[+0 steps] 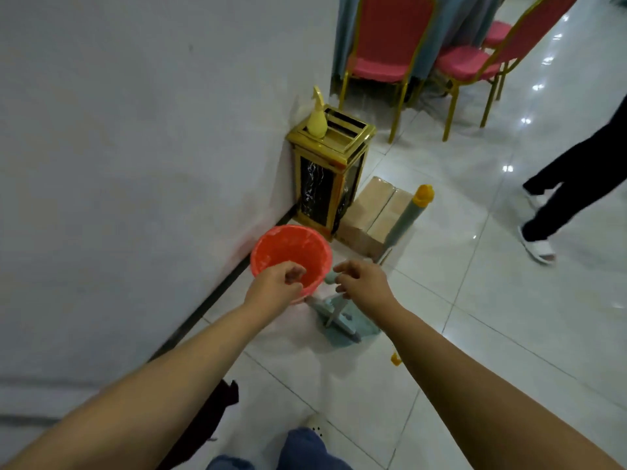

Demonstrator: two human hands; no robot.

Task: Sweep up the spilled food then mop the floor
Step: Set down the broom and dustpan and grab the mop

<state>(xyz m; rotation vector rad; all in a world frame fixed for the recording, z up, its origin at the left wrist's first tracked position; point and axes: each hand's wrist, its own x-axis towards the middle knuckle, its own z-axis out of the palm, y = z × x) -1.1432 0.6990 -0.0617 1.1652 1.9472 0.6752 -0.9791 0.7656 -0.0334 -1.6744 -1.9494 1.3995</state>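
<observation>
Both hands reach to the red bucket & the mop by the wall.

L hand is at the near rim of the bucket, fingers curled; this grip is half closed, but I cannot tell if it really holds the rim. R hand has curled fingers too, just beside the thin rod of the mop; cannot tell if it holds it. The mop head lies on the tile floor, its handle leans over the cardboard boxes. Behind the bucket stands a gold bin w/ a yellow bottle on top. A small yellow piece lies on the floor near the R arm.
</observation>
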